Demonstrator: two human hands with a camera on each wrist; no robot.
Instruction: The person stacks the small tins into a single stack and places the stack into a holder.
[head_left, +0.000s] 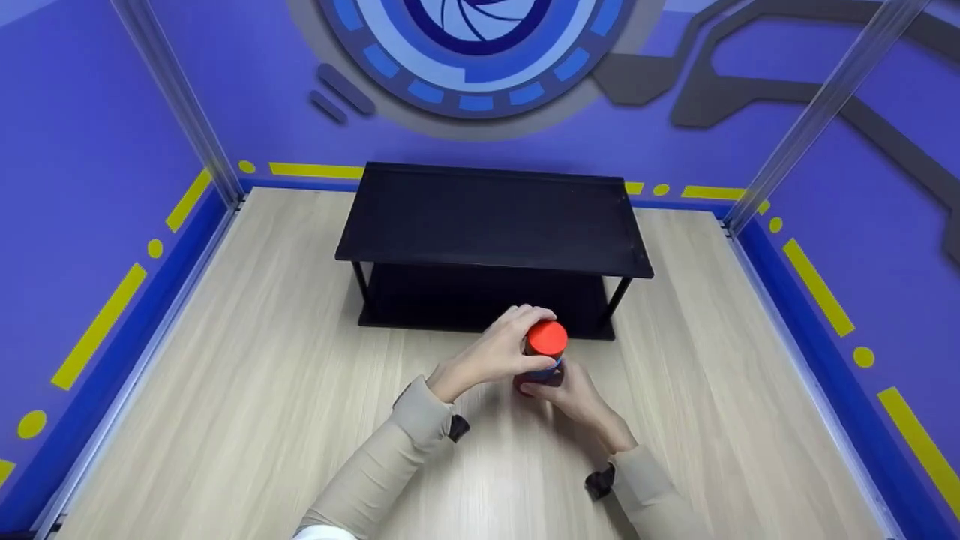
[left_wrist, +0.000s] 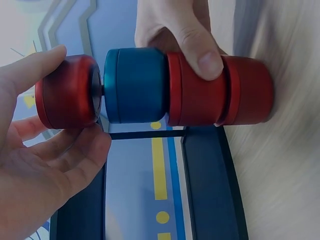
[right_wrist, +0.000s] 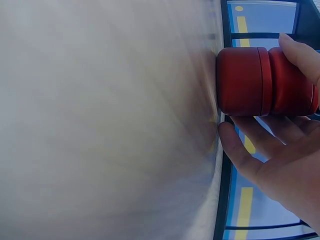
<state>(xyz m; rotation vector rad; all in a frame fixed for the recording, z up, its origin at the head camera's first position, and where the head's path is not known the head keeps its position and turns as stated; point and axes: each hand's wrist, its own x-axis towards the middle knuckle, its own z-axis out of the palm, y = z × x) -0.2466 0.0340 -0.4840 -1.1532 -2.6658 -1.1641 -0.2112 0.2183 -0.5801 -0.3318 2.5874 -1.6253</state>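
Observation:
A stack of small round canisters stands upright at the front of the black shelf. My left hand (head_left: 499,352) holds the top red canister (left_wrist: 70,91) between thumb and fingers. A narrow gap with a short dark piece in it shows between that one and the blue canister (left_wrist: 136,86) below. My right hand (head_left: 577,394) grips the lower red canister (left_wrist: 196,95), its thumb across the front. Under it, the bottom red canister (right_wrist: 240,82) meets the tabletop, with my right fingers beside it.
Just behind the stack stands a two-tier black shelf (head_left: 495,217) with thin posts. Blue panels (head_left: 90,187) with yellow marks wall in the light wooden table (head_left: 247,360) at the back and both sides.

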